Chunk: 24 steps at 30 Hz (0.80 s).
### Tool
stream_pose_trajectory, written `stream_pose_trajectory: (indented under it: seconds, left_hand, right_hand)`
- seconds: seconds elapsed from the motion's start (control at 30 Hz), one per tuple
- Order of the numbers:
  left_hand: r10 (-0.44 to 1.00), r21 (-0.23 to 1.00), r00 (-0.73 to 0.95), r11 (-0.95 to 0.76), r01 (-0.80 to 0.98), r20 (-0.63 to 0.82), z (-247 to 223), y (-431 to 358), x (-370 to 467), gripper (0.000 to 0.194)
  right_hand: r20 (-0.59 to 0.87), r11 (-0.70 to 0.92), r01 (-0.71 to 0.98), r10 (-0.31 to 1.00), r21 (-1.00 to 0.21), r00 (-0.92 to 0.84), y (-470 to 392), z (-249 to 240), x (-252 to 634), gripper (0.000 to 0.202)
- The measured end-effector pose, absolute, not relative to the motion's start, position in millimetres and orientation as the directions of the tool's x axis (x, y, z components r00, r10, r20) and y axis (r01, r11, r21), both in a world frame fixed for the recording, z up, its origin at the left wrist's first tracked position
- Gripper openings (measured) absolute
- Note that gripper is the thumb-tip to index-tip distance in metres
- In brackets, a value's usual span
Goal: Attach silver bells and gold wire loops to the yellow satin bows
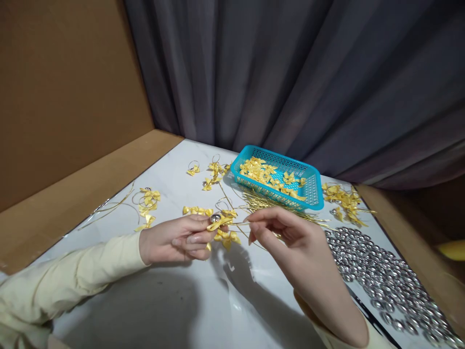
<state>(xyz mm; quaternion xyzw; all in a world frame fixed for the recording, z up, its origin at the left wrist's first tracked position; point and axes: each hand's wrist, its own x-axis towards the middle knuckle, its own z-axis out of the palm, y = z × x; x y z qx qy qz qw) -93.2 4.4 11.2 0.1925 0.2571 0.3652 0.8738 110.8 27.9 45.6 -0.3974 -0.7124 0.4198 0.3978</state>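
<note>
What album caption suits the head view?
Left fingers hold a yellow bow and silvery bead; right fingers pinch gold cord near a blue basket.

Dim indoor light, apparently from above, source out of frame. Surface (214, 320) brightest; curtain (276, 72) dark, right edge near black. Soft shadows below left sleeve (105, 259) and right hand (250, 228). Small glare spots on surface, sharp glints on silver beads (381, 271). Wide-angle stretch toward edges. Yellow object (452, 249) at right edge blurred. Fine wire (265, 201) detail soft.
</note>
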Motion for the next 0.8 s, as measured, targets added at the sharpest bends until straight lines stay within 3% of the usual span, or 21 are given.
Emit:
stream_pose_trajectory:
  seconds: [0.23, 0.4, 0.53, 0.63, 0.73, 0.8]
  left_hand:
    - [0.745, 0.490, 0.605, 0.653, -0.578, -0.280, 6, 3, -95, 0.029]
    - [0.750, 0.508, 0.582, 0.651, -0.564, -0.315, 7, 4, -96, 0.026]
    - [0.764, 0.580, 0.563, 0.625, -0.522, -0.316, 8, 9, -99, 0.026]
    - [0.776, 0.675, 0.545, 0.588, -0.446, -0.316, 12, 12, -100, 0.025]
    - [0.828, 0.765, 0.414, 0.532, -0.364, -0.379, 21, 22, -108, 0.028]
    - [0.896, 0.826, 0.227, 0.440, -0.353, -0.381, 24, 36, -121, 0.028]
  right_hand:
    - [0.219, 0.342, 0.275, 0.893, -0.899, -0.394, 27, 49, 109, 0.010]
    - [0.195, 0.334, 0.291, 0.887, -0.897, -0.418, 25, 51, 109, 0.011]
    - [0.175, 0.363, 0.345, 0.865, -0.866, -0.470, 26, 50, 110, 0.015]
    - [0.257, 0.487, 0.432, 0.834, -0.759, -0.489, 32, 43, 113, 0.020]
    - [0.346, 0.579, 0.499, 0.803, -0.645, -0.485, 39, 39, 115, 0.022]
    - [0.386, 0.598, 0.519, 0.797, -0.611, -0.464, 41, 44, 118, 0.020]
